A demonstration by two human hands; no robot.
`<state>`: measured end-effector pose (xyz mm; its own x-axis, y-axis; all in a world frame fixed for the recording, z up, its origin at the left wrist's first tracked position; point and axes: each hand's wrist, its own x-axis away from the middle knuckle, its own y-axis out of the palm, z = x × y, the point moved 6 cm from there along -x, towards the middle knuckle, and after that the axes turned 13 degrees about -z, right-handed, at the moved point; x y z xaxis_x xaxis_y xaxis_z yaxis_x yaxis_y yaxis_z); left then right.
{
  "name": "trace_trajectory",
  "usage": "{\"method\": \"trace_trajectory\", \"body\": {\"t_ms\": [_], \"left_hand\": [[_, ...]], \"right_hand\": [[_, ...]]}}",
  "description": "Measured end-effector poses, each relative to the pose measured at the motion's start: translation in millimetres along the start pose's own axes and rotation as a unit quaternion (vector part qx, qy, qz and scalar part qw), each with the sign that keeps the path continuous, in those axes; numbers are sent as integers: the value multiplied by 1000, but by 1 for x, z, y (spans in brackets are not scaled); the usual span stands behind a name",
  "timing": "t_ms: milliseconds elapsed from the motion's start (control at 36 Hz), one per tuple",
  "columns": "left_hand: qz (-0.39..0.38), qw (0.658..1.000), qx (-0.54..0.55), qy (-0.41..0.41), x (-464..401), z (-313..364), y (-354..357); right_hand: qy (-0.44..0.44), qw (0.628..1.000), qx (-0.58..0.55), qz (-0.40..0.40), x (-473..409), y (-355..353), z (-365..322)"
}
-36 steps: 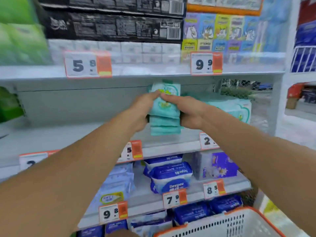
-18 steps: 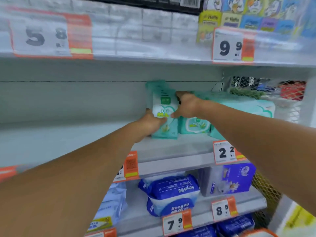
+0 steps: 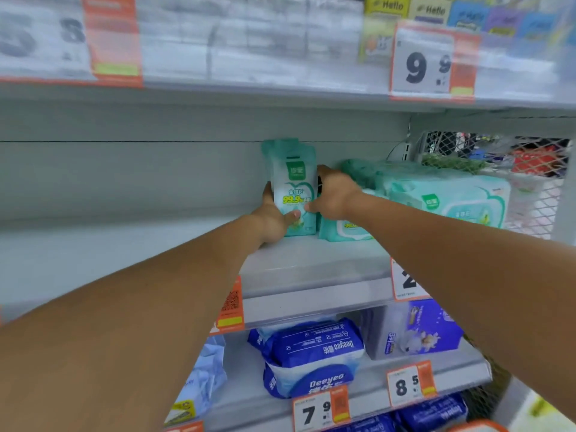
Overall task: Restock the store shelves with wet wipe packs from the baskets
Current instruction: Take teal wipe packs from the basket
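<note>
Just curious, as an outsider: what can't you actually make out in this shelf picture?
- Head view: packs behind the upright wipe pack; the front one hides their count.
- Left price tag: blurred.
- Tag under the right arm: partly covered.
- Basket: cut off by the bottom edge.

The wet wipe pack (image 3: 294, 194) is mint green with a white heart. Price tags (image 3: 433, 62) are white and orange. Lower packs (image 3: 311, 357) are blue.

Bright, even store light, soft at the edges

The top shelf (image 3: 280, 92) and its price tags (image 3: 433, 62) smear with motion blur; wide-angle bending bows the shelf lines, shadows stay faint, and the green wipe pack (image 3: 294, 194) at centre reads sharpest.
</note>
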<state>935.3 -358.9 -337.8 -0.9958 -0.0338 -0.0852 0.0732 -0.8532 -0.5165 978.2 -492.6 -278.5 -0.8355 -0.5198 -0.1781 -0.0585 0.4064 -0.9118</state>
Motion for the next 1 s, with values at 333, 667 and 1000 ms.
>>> {"method": "trace_trajectory", "body": {"t_ms": [333, 667, 1000], "left_hand": [[-10, 998, -31, -62, 18, 13, -3], [-46, 989, -113, -87, 40, 1, -16], [78, 984, -147, 64, 181, 30, -28]], "right_hand": [[31, 982, -185, -13, 20, -5, -21], [99, 987, -126, -10, 16, -5, -36], [-59, 993, 15, 102, 147, 3, -75]]}}
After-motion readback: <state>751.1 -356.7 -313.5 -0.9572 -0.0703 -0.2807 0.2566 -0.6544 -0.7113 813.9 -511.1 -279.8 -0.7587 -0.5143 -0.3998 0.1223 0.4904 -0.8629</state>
